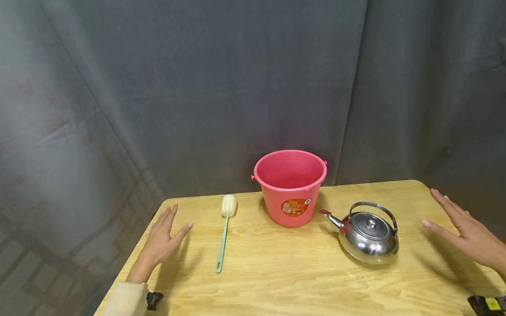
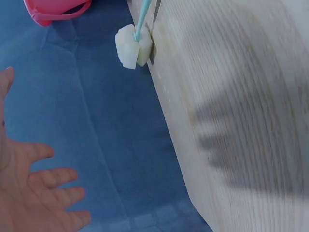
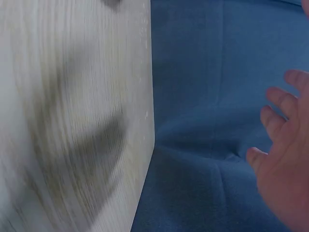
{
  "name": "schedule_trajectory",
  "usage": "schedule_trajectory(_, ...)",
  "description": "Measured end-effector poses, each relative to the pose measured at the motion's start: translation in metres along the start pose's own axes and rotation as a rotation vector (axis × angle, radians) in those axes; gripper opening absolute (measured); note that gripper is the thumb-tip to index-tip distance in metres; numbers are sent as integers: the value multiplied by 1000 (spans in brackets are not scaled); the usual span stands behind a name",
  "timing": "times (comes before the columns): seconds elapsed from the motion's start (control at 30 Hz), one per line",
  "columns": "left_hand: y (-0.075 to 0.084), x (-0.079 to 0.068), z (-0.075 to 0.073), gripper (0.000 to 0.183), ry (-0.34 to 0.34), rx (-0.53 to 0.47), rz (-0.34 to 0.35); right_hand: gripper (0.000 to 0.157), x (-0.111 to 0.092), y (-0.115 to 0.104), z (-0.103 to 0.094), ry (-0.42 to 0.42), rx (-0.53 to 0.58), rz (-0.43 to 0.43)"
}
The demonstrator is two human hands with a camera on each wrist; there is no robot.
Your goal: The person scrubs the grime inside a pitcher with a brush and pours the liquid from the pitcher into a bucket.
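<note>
My left hand (image 1: 161, 240) hovers over the left side of the table, fingers spread, holding nothing. Nearest to it lies a sponge brush (image 1: 225, 232) with a cream head and a thin pale green handle; its head (image 2: 134, 47) also shows in the left wrist view. Over the table's right edge my right hand (image 1: 468, 230) is raised with its fingers extended and nothing in it. To its left stands a shiny steel kettle (image 1: 369, 241), lid on, handle up, spout pointing left toward a pink bucket (image 1: 290, 193). The bucket stands upright at the back middle.
The light wooden table (image 1: 269, 281) has rounded back corners. Behind it hangs a dark grey curtain (image 1: 237, 87), close to the back edge. Black wrist straps (image 1: 153, 301) show at both wrists. Shadows of the hands fall on the wood.
</note>
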State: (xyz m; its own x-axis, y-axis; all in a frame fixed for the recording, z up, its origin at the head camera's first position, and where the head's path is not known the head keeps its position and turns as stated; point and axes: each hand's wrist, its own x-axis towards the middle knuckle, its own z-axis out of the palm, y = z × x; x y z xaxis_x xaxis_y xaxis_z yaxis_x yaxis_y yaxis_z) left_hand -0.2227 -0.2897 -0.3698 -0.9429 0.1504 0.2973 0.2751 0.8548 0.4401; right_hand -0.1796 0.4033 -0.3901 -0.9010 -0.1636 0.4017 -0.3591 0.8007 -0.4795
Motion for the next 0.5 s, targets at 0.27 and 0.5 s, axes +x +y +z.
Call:
schedule_trajectory(0.27,5,0,6,80,25,-16,1,85,-3,-7,2,21,30,-1)
schedule_trajectory(0.5,10,-1,9,81,17,-52,-4,92,-1,-16,9,93,88,-87)
